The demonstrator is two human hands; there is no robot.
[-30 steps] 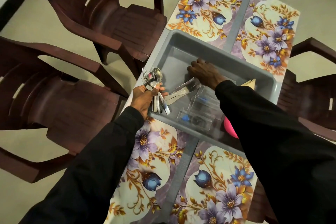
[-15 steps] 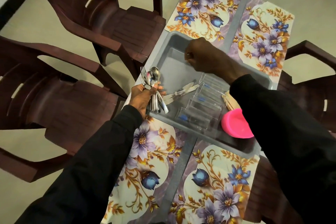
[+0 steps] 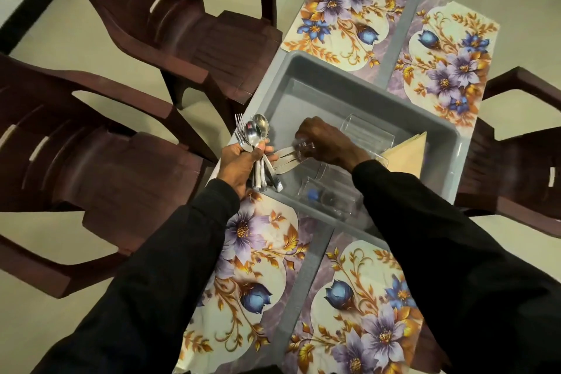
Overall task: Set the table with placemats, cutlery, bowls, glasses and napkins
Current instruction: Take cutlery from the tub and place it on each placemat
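Left hand point(image 3: 238, 162): raised over the table's left edge, just beside the tub's near-left corner; fingers wrapped tight round the cutlery bundle.
Cutlery bundle point(image 3: 254, 134): spoons and forks together, bowls and tines pointing up and away, handles sticking out below the fist.
Right hand point(image 3: 326, 140): inside the tub, palm down, fingers curled toward the floor of the tub over the knives. Something small and clear sits at the fingertips. Cannot tell whether the hand grips anything.
Knives point(image 3: 283, 158): flat on the tub floor near its left wall, partly under the right hand, just beside the bundle's handles.
Tub point(image 3: 334, 65): grey, rectangular, set across the middle of the table between the far and near placemats.
Glasses: clear, lying on their sides in the tub; one point(image 3: 368, 134) beyond the right wrist, one point(image 3: 326, 196) by the near wall, with a blue spot showing through it.
Napkins point(image 3: 408, 153): tan, folded, at the tub's right end, partly behind the right sleeve.
Placemats: four floral ones, near left point(image 3: 258, 255), near right point(image 3: 361, 322), far left point(image 3: 343, 9), far right point(image 3: 449, 64).
Table point(image 3: 305, 279): grey strip bare between each pair of mats.
Chairs: dark brown plastic, two on the left point(image 3: 182, 27) point(image 3: 79, 161), one on the right point(image 3: 519, 161).
Sleeves point(image 3: 158, 282): black, on both arms.
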